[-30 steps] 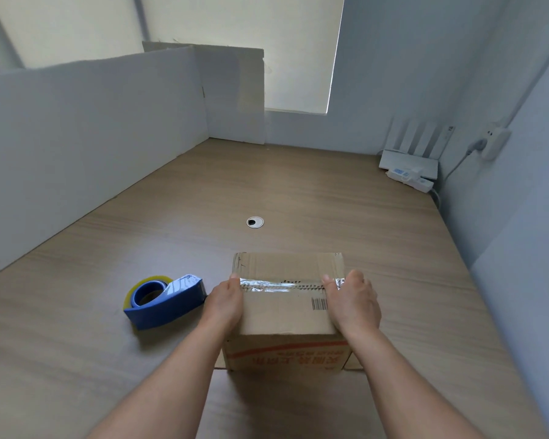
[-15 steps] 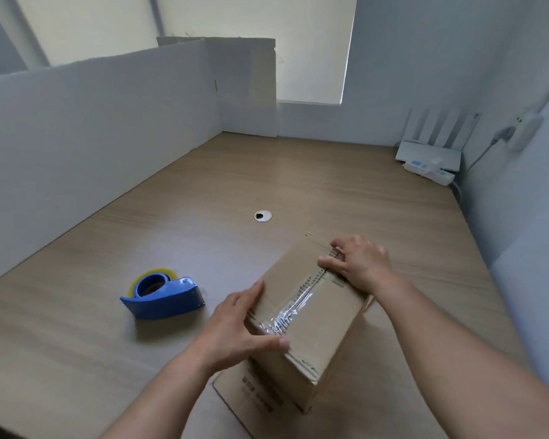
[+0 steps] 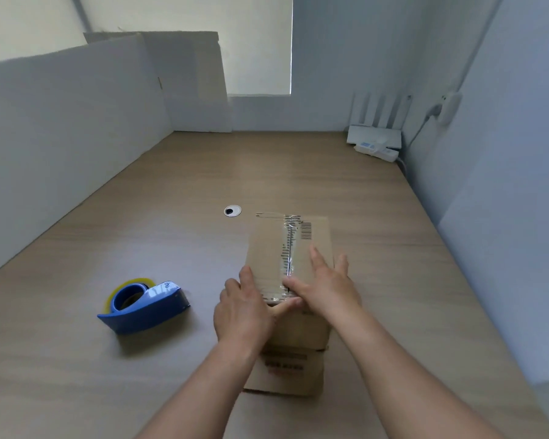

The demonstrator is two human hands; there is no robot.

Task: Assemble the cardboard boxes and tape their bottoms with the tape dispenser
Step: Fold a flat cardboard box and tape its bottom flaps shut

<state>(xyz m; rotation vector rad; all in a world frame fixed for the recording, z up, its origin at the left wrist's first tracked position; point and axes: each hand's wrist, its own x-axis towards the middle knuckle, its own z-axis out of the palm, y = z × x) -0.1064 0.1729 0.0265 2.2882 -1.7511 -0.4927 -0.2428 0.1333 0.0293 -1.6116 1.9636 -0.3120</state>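
A brown cardboard box (image 3: 267,248) stands on the wooden table with its taped bottom facing up; a strip of clear tape (image 3: 288,251) runs along the seam away from me. My left hand (image 3: 241,312) holds the box's near left corner, thumb across the near edge. My right hand (image 3: 325,283) lies flat on the top with straight fingers, thumb pressing the near end of the tape. A blue tape dispenser (image 3: 143,307) with a yellowish roll sits on the table to the left of the box, untouched.
The wooden table (image 3: 108,359) is walled by white foam boards (image 3: 61,137) on the left and back. A round cable grommet (image 3: 232,211) lies beyond the box. A white router and a power strip (image 3: 376,147) sit at the far right corner.
The box has been turned about a quarter turn, so the tape seam now runs away from me. Both hands moved to its near end.
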